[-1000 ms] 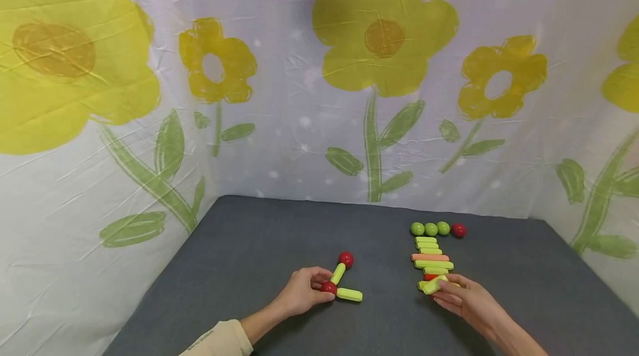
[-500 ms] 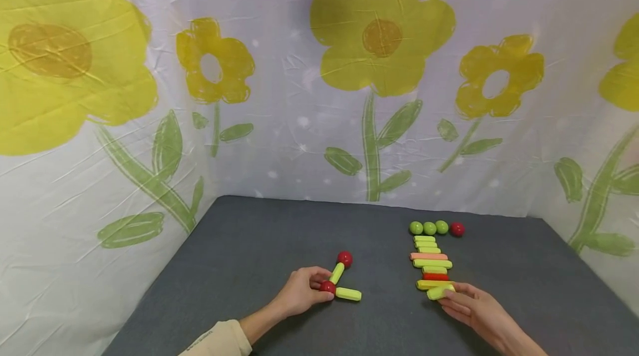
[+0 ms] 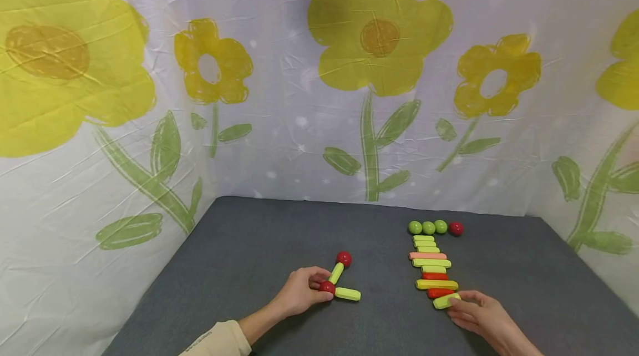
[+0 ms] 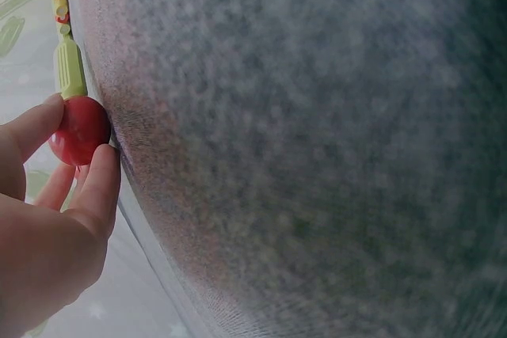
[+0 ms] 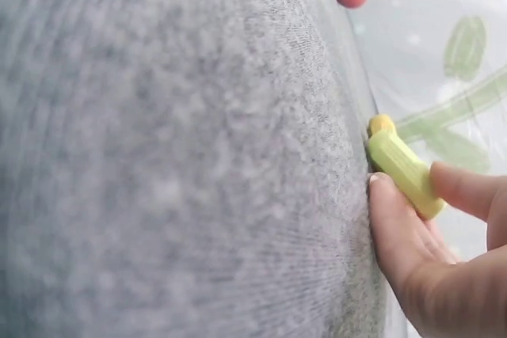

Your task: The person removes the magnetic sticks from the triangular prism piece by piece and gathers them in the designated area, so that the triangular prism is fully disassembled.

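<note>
My left hand [image 3: 303,291] grips a red ball [image 3: 326,288] on the dark table, thumb and fingers around its sides. Two short yellow-green sticks join that ball: one stick [image 3: 336,273] leads away to a second red ball [image 3: 344,259], the other stick [image 3: 348,294] points right. In the left wrist view the held ball [image 4: 79,132] shows close up. My right hand [image 3: 481,314] pinches another short yellow-green stick [image 3: 444,301] at the near end of a column of sticks. Thumb and fingertips hold it by one end in the right wrist view [image 5: 404,172].
The column runs away from me: a red stick [image 3: 440,293], a long yellow stick [image 3: 436,285], an orange stick [image 3: 427,256] and several yellow-green ones. Beyond it stand green balls [image 3: 428,228] and a red ball [image 3: 456,228]. A flowered cloth [image 3: 279,145] surrounds the dark table [image 3: 269,234].
My right hand has moved toward me and slightly right with its stick, uncovering the yellow stick and the nearest red stick. The left hand still holds the red ball in place.
</note>
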{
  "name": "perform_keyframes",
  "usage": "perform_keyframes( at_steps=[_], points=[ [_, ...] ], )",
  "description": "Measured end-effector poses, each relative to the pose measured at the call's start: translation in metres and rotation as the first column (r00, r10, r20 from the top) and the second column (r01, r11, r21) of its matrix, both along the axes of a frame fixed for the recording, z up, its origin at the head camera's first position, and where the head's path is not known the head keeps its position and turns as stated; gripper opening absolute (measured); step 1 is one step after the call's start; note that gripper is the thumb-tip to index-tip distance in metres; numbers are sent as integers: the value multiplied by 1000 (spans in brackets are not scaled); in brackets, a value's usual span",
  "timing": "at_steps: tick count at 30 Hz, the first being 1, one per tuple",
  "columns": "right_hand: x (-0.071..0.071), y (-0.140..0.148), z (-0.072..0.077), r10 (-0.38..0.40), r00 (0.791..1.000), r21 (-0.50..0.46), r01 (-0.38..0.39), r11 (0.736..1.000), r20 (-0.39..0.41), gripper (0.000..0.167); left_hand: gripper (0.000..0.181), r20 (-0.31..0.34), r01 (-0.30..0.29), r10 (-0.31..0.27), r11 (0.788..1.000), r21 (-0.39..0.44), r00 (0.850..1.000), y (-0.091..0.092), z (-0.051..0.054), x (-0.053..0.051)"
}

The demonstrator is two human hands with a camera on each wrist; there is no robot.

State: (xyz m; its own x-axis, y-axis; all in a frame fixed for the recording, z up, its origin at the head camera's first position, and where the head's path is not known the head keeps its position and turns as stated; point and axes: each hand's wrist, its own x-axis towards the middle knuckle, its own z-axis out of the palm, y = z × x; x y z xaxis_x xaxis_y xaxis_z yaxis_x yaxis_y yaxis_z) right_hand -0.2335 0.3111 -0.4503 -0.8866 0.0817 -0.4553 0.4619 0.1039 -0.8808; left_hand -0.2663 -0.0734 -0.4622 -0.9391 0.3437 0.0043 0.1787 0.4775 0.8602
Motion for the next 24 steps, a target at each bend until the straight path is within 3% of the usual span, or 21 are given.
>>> perform_keyframes(
  at_steps=[7,15,24],
  points=[
    [2,2,2,-10,999,80,7,997,35,64,38,-11,7,-7,1000,1,1000,0,0,0],
    [3,2,1,-38,997,57,35,998,61,46,38,-18,5,-5,1000,-5,1000,0,2,0],
    [4,5,0,27,998,-21,-26,999,60,44,38,-1,1,-1,1000,-4,1000,1,2,0]
  ],
)
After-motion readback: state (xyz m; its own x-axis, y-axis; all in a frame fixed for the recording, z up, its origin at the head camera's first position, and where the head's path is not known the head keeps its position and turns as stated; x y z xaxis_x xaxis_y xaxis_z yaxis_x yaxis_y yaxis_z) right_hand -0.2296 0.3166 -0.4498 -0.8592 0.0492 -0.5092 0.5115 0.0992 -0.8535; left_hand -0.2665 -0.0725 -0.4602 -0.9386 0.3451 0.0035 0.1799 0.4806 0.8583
